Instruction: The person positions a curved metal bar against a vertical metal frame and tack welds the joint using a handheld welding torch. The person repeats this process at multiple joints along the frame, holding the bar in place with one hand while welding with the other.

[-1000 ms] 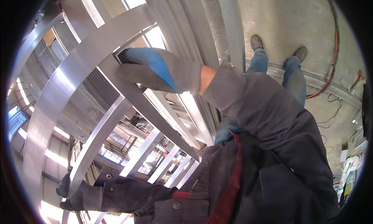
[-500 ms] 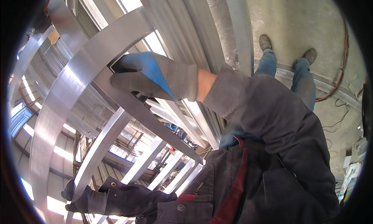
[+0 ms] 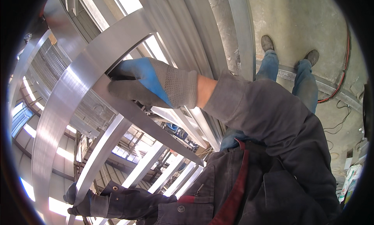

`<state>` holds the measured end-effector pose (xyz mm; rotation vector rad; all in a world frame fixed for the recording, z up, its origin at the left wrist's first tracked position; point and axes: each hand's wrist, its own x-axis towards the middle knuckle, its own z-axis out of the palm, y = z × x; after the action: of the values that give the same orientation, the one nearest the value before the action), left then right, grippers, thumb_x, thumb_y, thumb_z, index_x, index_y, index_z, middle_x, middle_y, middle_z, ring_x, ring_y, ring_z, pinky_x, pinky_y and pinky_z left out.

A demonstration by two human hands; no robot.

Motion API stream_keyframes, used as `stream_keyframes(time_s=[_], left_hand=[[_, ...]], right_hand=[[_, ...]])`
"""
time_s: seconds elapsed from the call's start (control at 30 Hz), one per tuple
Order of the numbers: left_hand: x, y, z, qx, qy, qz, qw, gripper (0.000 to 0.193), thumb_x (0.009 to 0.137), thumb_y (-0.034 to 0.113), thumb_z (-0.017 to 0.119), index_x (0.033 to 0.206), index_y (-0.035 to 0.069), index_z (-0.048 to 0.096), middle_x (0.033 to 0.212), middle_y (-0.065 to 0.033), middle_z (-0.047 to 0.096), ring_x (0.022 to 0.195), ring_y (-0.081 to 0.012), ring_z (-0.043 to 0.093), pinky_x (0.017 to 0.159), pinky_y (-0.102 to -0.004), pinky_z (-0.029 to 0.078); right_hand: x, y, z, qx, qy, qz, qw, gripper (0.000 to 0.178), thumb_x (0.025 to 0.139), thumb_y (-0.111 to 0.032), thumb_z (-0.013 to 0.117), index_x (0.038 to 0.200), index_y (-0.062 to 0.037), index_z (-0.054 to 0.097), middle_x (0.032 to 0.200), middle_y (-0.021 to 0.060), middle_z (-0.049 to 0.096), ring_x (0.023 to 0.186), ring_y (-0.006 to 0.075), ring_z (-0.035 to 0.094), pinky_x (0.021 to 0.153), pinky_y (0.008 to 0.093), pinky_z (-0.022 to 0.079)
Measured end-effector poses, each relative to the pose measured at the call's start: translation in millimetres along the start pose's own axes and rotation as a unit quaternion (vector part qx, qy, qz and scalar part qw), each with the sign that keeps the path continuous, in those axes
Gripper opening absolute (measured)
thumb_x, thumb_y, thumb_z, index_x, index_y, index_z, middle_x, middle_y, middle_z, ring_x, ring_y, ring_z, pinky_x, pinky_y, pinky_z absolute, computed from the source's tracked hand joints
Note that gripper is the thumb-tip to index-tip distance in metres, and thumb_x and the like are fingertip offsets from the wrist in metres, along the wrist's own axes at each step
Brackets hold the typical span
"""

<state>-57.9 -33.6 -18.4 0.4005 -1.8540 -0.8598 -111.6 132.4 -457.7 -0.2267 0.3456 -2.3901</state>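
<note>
In the head view, the right hand (image 3: 146,82), in a grey-and-blue knit work glove, lies toward ten o'clock and is clasped over the upper end of a flat metal rail (image 3: 157,130), just beside a wide curved band of brushed metal (image 3: 70,82) at nine o'clock. Toward eight o'clock the left hand (image 3: 82,204), darkly gloved, is closed around the lower part of a curved metal slat (image 3: 102,149), whose upper end meets that rail; two dark shoes (image 3: 267,43) stand on the concrete floor (image 3: 300,22) near two o'clock.
</note>
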Motion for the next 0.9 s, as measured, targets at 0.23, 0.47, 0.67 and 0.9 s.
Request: stream_keyframes(time_s=[0.23, 0.47, 0.67, 0.9], left_hand=[[-4.6, 7.7, 5.2, -0.062, -0.050, -0.071, 0.994, 0.046, 0.098, 0.053, 0.045, 0.096, 0.009, 0.055, 0.073, 0.0016, 0.047, 0.073, -0.0199, 0.051, 0.071, -0.0432, 0.046], [-10.4, 4.2, 10.7, 0.024, -0.001, -0.018, 1.000, 0.047, 0.099, 0.056, 0.044, 0.095, 0.010, 0.053, 0.072, 0.0026, 0.046, 0.069, -0.0192, 0.051, 0.069, -0.0419, 0.047], [8.5, 7.9, -8.8, -0.079, -0.077, -0.062, 0.992, 0.057, 0.087, 0.053, 0.065, 0.116, 0.004, 0.059, 0.077, -0.0020, 0.055, 0.076, -0.0227, 0.055, 0.082, -0.0457, 0.045], [13.1, 8.9, -12.6, -0.081, -0.072, -0.066, 0.992, 0.057, 0.087, 0.051, 0.066, 0.118, 0.004, 0.061, 0.078, -0.0018, 0.056, 0.078, -0.0222, 0.056, 0.084, -0.0457, 0.046]], right_hand=[[0.6, 1.3, -0.7, 0.003, -0.006, -0.002, 1.000, 0.055, 0.100, -0.042, 0.059, 0.125, 0.0065, 0.063, 0.097, 0.0118, 0.069, 0.085, 0.0184, 0.067, 0.073, 0.0330, 0.056], [1.7, 2.3, 0.1, 0.011, -0.006, 0.015, 1.000, 0.053, 0.101, -0.040, 0.058, 0.125, 0.0067, 0.062, 0.098, 0.0118, 0.068, 0.085, 0.0191, 0.067, 0.073, 0.0338, 0.056], [1.4, 0.6, 0.2, -0.006, -0.003, 0.005, 1.000, 0.050, 0.101, -0.038, 0.056, 0.124, 0.0069, 0.062, 0.097, 0.0117, 0.067, 0.086, 0.0187, 0.065, 0.076, 0.0347, 0.055], [6.5, 3.5, 0.8, -0.017, 0.003, -0.015, 1.000, 0.049, 0.100, -0.036, 0.056, 0.119, 0.0081, 0.063, 0.095, 0.0114, 0.066, 0.087, 0.0179, 0.064, 0.078, 0.0344, 0.053]])
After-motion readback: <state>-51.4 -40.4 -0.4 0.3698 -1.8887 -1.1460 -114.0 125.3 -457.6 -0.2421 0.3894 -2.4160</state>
